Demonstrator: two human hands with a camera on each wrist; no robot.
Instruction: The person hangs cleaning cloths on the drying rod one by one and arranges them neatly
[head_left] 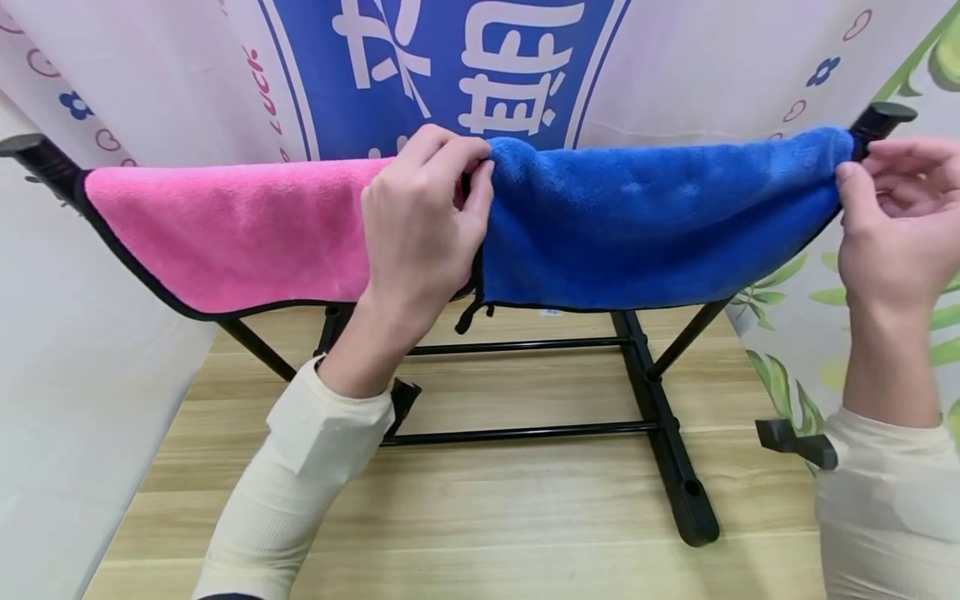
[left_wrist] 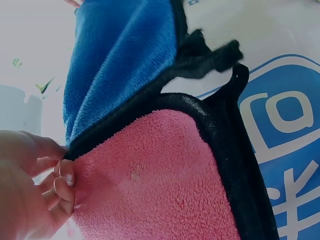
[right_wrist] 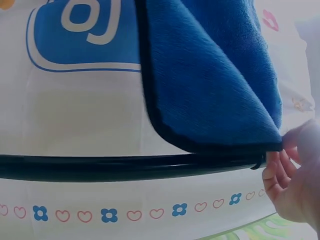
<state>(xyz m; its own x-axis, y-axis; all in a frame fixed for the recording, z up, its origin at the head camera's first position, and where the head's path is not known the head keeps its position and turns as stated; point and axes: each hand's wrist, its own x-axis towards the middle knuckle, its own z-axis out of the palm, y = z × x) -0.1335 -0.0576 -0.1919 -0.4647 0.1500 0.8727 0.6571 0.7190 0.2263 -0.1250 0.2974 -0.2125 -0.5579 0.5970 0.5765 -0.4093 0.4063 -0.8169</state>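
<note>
A pink towel (head_left: pixel 225 233) with black edging hangs over the left part of a black rack. Beside it, a blue towel (head_left: pixel 660 225) with the same edging is draped over the right part. My left hand (head_left: pixel 423 217) pinches the blue towel's upper left edge, where it meets the pink towel; the left wrist view shows these fingers at the two black borders. With thumb and fingers, my right hand (head_left: pixel 900 217) pinches the blue towel's upper right edge near the rack's end cap. In the right wrist view a black rod (right_wrist: pixel 125 167) runs beside the blue towel.
The black rack's foot (head_left: pixel 663 433) stands on a wood-grain tabletop (head_left: pixel 525 517), with crossbars between its sides. Behind hangs a white curtain (head_left: pixel 690 75) with a blue printed panel and hearts. A leaf-patterned covering (head_left: pixel 795 333) is at the right.
</note>
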